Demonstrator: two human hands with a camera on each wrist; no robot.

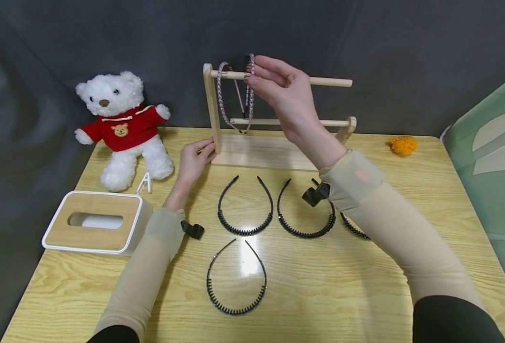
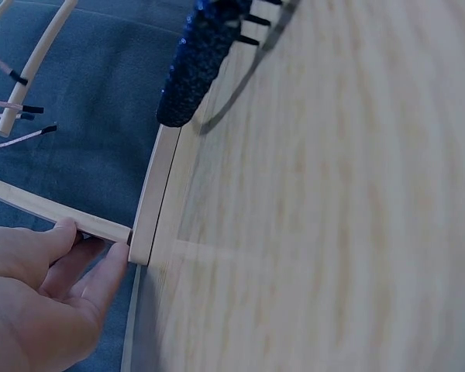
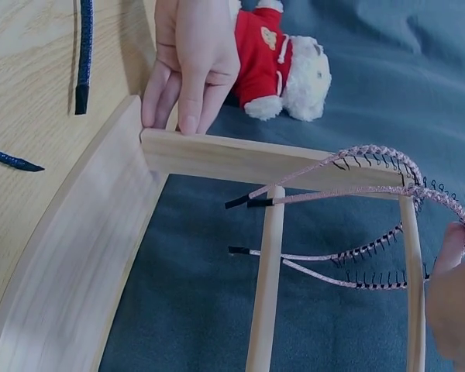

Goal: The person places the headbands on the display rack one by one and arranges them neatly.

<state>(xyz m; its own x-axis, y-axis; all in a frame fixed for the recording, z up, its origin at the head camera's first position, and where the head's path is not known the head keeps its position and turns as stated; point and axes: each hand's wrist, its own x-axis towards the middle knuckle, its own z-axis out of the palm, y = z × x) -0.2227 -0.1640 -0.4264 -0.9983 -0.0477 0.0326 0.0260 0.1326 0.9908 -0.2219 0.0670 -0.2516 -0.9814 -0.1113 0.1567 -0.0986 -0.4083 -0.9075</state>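
Two pink headbands (image 1: 220, 95) straddle the upper rod (image 1: 331, 82). Your right hand (image 1: 287, 89) pinches the outer band (image 1: 251, 102) near its crown, thumb and fingers closed about it; ideally, lower it squarely, clear of its neighbour. Your left hand (image 1: 194, 160) pinches the upright (image 1: 212, 112), a suitable brace. The right wrist view reveals inner teeth (image 3: 376, 242); only the head view shows the orange object (image 1: 402, 145).

We see the pale wooden rack (image 1: 261, 151) standing upright. Around its upper bar (image 1: 329, 82) we find one pink toothed headband (image 1: 220, 97), dark tips downward, and beside it a second pink headband (image 1: 252, 97), posed likewise
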